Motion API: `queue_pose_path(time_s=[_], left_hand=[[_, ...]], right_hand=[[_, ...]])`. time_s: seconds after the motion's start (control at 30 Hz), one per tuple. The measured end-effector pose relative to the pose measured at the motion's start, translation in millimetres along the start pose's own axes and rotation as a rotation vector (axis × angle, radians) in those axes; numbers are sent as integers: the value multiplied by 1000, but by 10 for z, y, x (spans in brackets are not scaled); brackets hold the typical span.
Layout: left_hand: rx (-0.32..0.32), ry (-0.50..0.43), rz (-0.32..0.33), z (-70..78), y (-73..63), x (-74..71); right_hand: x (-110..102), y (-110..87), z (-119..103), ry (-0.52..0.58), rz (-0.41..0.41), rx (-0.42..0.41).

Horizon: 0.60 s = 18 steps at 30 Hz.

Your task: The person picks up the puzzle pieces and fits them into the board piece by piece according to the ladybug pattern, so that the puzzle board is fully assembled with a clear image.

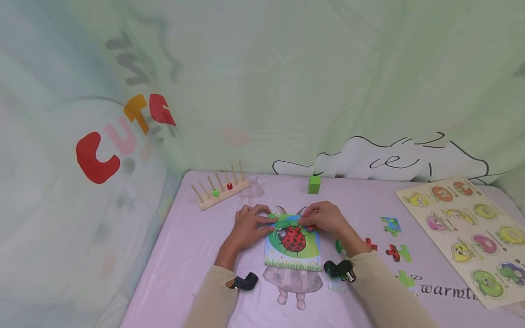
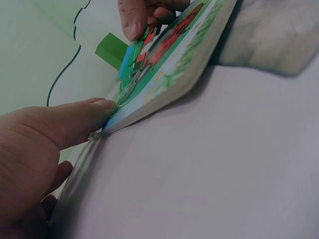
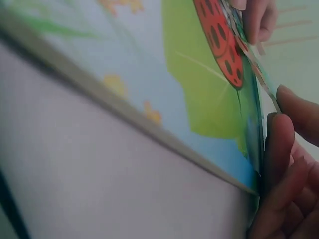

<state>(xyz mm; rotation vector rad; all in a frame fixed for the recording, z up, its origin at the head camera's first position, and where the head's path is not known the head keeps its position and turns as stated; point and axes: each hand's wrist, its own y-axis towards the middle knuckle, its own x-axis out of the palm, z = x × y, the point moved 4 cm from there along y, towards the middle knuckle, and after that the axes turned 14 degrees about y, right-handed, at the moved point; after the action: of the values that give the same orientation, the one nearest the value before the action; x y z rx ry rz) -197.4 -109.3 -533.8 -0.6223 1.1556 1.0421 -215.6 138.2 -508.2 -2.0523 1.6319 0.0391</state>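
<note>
Beige cloth sleeves [image 1: 213, 291] came nearest. Thick square board with red spotted ladybug [image 1: 293, 246] was in front of me. My left hand [image 1: 250, 228] gripped board's left edge. My right hand [image 1: 328, 218] pinched thin puzzle piece [image 3: 266, 85] at top right. Loose red-and-green pieces [image 1: 393, 252] lay rightward on pale pink tabletop [image 1: 164, 282].

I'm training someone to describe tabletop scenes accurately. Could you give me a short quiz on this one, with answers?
1. In the head view, near which corner of the ladybug puzzle is the left hand, and near which is the right hand?
2. True or false: the green block stands on top of the fruit board.
3. Which colours are the two beads on the peg rack?
A) blue and yellow
B) green and red
C) white and black

Key
1. Left hand: upper left; right hand: upper right.
2. False; it stands on the tabletop.
3. B
</note>
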Motion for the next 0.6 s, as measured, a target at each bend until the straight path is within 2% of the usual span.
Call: queue_pose_path(time_s=[0.2, 0.4, 0.6], left_hand=[[2, 2, 3, -2, -8, 5], [0, -4, -1, 3, -7, 2], [40, 65, -47, 18, -7, 29]], right_hand=[[51, -42, -66, -89, 58, 0], [62, -43, -87, -125, 77, 12], [51, 8, -64, -141, 65, 46]])
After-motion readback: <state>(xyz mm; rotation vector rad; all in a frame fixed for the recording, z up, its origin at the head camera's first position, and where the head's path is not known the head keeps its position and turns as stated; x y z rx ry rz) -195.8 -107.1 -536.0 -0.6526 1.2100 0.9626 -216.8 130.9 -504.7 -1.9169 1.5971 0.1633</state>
